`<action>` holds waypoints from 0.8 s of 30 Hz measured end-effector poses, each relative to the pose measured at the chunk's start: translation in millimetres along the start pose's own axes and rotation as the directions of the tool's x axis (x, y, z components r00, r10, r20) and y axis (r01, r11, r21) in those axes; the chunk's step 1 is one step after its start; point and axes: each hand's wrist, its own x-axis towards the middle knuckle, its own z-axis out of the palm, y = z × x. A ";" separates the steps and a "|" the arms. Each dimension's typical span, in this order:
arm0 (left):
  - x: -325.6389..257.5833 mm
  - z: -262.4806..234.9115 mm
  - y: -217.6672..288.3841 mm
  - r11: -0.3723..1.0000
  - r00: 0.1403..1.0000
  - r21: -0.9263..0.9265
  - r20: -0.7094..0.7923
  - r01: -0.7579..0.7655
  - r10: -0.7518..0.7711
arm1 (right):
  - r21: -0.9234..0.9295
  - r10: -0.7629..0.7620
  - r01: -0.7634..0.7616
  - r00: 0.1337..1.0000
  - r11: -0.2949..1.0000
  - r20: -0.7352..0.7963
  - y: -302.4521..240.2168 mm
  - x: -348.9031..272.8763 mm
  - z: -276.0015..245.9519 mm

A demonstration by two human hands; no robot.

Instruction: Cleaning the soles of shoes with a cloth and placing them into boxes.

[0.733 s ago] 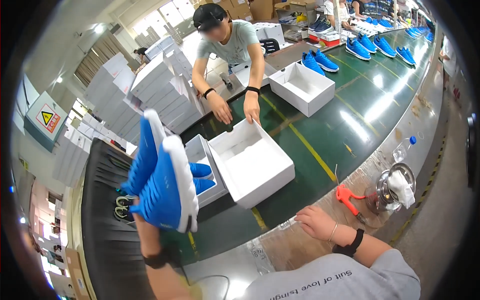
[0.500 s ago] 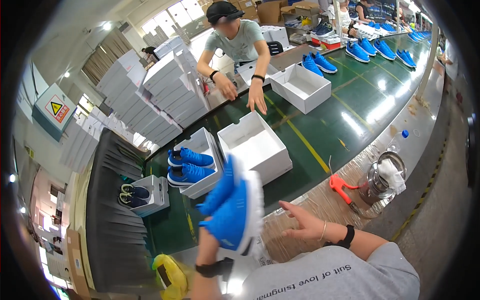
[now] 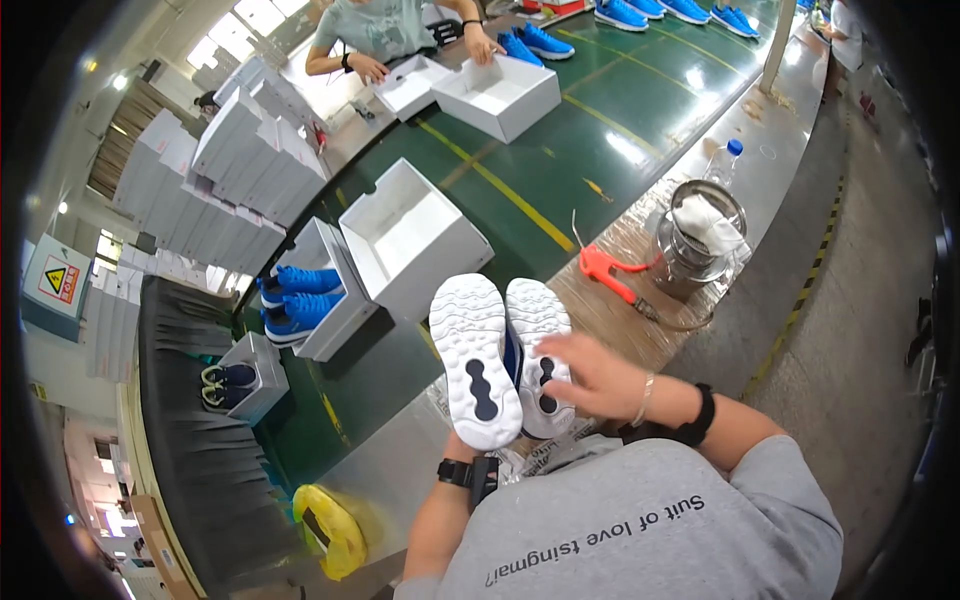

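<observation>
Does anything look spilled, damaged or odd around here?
Nothing looks clearly spilled or damaged, including the held shoes as far as they show. One untidy spot, at right: crumpled white material bulges from the metal pot, as if stuffed in carelessly.

I'm in a grey short-sleeved T-shirt (image 3: 650, 505) with dark lettering (image 3: 603, 538) printed across it. A black strap (image 3: 456, 472) with a boxy dark piece (image 3: 484, 477) circles my left forearm (image 3: 437, 522); past my bare right hand (image 3: 597, 376) come a thin, pale bracelet (image 3: 646, 398) – and a wider black band (image 3: 700, 414).
</observation>
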 end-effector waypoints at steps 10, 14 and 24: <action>-21.7 59.1 -47.2 -0.412 0.791 -0.827 0.524 0.383 -0.317 | -0.778 0.051 -0.383 0.909 0.499 -0.414 76.0 -25.7 -188.0; -6.1 67.4 -49.8 -0.402 0.780 -0.831 0.525 0.384 -0.340 | -0.503 0.273 -0.439 0.888 0.745 -0.371 90.1 -25.3 -195.9; 11.5 65.7 -58.0 -0.364 0.782 -0.863 0.483 0.349 -0.394 | -0.547 -0.229 0.165 0.972 0.820 -0.051 40.9 22.6 -75.4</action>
